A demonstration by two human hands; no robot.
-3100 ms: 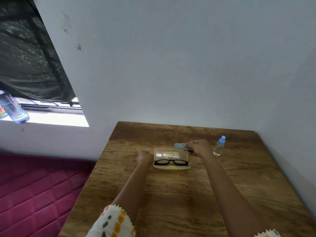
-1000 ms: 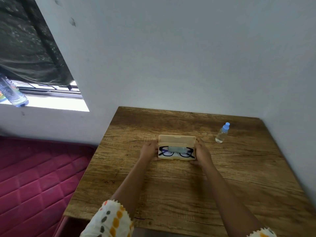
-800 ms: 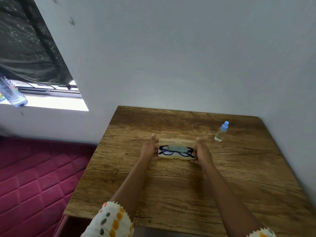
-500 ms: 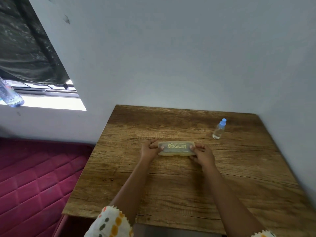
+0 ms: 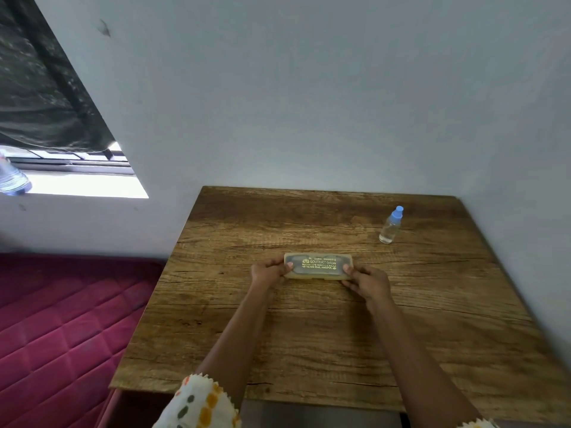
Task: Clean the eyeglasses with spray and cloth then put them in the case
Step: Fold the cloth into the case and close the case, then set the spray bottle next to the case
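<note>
- Nearest the camera, two patterned sleeves (image 5: 197,406) sit at the bottom edge, with both forearms reaching straight out over the table (image 5: 309,350). This puts the work squarely in front of the person.
- The left hand (image 5: 267,273) grips the left end of the case (image 5: 318,266). Its fingers curl round the end and the thumb lies on the lid.
- The right hand (image 5: 367,282) mirrors it at the right end, fingers folded under the near edge and thumb pressing on top.
- Holding both ends at once looks meant to press the lid down evenly and keep the case from sliding on the wood.
- The case lies flat mid-table with its lid down and the gold lettering up. A dark shape shows faintly through the lid and is most likely the glasses, though I cannot make them out clearly. No cloth is in sight.
- With the lid shut, the task looks all but finished; whether the catch has fully closed cannot be told.
- Further back and to the right, the spray (image 5: 390,225) stands upright, well apart from the hands, so it seems done with.
- Beyond it is the wall (image 5: 309,103), which the table abuts at the back and right.
</note>
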